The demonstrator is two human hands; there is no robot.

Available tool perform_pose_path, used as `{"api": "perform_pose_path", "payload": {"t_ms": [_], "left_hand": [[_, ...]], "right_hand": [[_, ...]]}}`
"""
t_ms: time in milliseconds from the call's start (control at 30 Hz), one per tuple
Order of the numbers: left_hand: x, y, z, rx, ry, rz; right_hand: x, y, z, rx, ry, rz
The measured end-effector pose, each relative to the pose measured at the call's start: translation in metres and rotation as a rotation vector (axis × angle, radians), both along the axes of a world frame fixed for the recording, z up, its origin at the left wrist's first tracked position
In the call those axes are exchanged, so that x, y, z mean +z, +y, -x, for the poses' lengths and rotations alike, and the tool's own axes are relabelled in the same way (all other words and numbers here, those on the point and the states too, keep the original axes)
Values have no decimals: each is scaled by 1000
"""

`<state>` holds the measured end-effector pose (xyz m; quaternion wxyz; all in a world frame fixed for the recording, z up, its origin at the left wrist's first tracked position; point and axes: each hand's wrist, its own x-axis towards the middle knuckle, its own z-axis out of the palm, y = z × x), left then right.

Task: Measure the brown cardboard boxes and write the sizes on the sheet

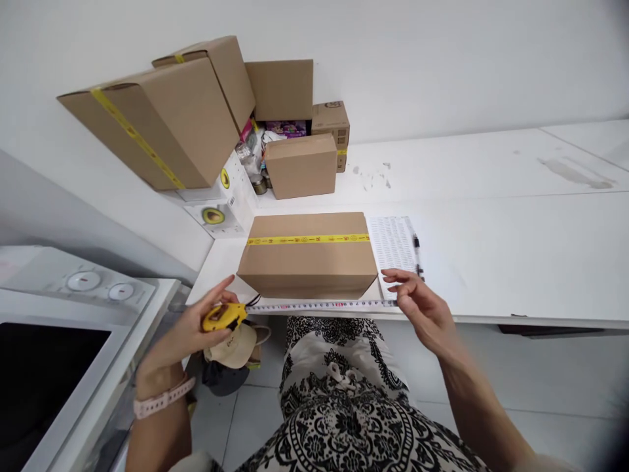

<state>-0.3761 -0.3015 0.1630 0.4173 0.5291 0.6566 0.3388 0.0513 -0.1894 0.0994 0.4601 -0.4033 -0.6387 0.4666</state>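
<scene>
My left hand (209, 319) is closed around the yellow case of a tape measure (225, 317), just past the table's front edge. Its white blade (314, 305) is pulled out to the right, along the near side of a taped cardboard box (307, 259). At the other end, my right hand (420, 305) pinches the blade's tip by the thumb, with the index finger stretched out above. The fingers partly hide that tip. The box lies flat on the white table, a strip of yellow printed tape across its top.
A printed sheet (393, 246) and a black pen (417, 246) lie right of the box. Behind stand a smaller carton (302, 167) and an open box of goods (280, 88). Large cartons (187, 111) are stacked on white avocado-printed boxes (228, 206). A microwave (98, 301) stands at left.
</scene>
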Motion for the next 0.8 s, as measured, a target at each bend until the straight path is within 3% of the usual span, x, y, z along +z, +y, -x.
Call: {"api": "perform_pose_path", "payload": {"t_ms": [100, 167, 233, 400, 467, 533, 633, 800], "left_hand": [[-40, 4, 5, 22, -37, 27], [-52, 16, 10, 23, -50, 24], [-46, 31, 13, -30, -45, 28], [13, 60, 12, -127, 29, -69], [28, 72, 9, -146, 36, -69], [31, 85, 6, -180, 11, -19], [23, 101, 4, -211, -63, 41], [13, 102, 6, -163, -96, 44]], "right_hand": [[-40, -5, 3, -30, 4, 90], [-52, -1, 13, -23, 54, 129], [-46, 5, 24, 0, 72, 97], [13, 26, 31, -140, -92, -41], [29, 39, 30, -194, -156, -44], [32, 54, 29, -196, -199, -20], [26, 79, 28, -164, -190, 87], [21, 113, 25, -103, -81, 233]]}}
